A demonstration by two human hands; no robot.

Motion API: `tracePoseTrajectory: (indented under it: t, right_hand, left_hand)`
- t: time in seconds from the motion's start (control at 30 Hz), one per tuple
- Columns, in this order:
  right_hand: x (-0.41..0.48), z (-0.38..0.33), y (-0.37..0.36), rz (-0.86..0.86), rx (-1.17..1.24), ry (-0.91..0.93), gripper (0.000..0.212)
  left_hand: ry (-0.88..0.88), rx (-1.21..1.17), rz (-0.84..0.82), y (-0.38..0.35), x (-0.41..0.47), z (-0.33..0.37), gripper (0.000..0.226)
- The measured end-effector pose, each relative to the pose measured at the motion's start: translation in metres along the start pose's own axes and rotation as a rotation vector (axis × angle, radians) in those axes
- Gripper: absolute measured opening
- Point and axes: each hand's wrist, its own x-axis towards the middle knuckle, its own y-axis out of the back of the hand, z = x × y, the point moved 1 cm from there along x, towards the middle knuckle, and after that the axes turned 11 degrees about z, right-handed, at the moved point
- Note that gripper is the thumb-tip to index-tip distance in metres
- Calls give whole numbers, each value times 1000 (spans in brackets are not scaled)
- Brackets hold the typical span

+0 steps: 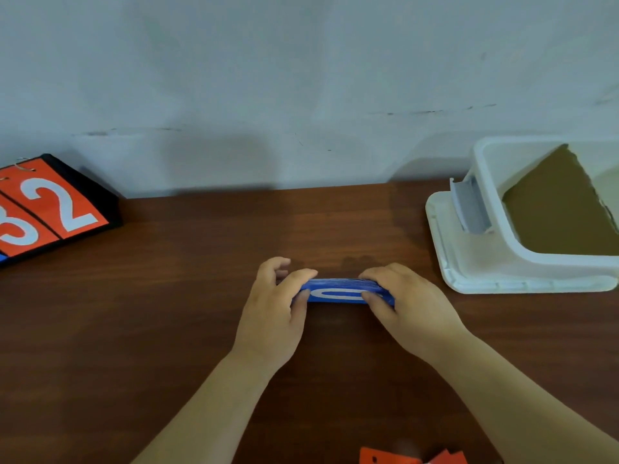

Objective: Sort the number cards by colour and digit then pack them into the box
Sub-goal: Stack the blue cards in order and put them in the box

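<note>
Gripping a stack of blue cards (338, 293) by its two short ends, the left hand (274, 306) and the right hand (405, 306) each curl round it, thumbs on the near side and fingers wrapped over the far side. The stack is level and low over the brown counter (201, 296); whether its lower edge touches the wood I cannot tell. The card facing up shows a white rounded digit that reads as 0.

To the right of the stack and farther back, well apart from it, stands a white plastic box (552, 262), open at the top, with a brown cardboard sheet (562, 209) leaning inside it. The box sits on a flat white lid (445, 236), and a grey latch (469, 209) hangs on the box's side that faces the stack.

To the left of the stack and farther back, also well apart, a black scoreboard (107, 209) lies tilted against the pale wall (301, 78), showing red cards with white digits 3 and 2.

Nearer the person than the stack, slightly to its right, loose red cards (385, 458) lie at the bottom edge of the view, partly cut off.
</note>
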Motion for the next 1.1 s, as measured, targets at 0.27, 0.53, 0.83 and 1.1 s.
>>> tracePoseTrajectory:
  t: [0.27, 0.53, 0.83, 1.1]
  right_hand:
    - [-8, -7, -13, 94, 279, -221, 46]
    - [-5, -14, -16, 119, 245, -100, 27]
    - [-10, -9, -14, 106, 46, 24, 23]
    - [-4, -17, -4, 126, 283, -191, 17]
  left_hand:
    - [122, -213, 2, -4, -2, 13, 29]
    - [95, -260, 1, -9, -1, 20, 36]
    - [-6, -122, -2, -14, -8, 13, 29]
    - [72, -161, -84, -9, 0, 27, 30]
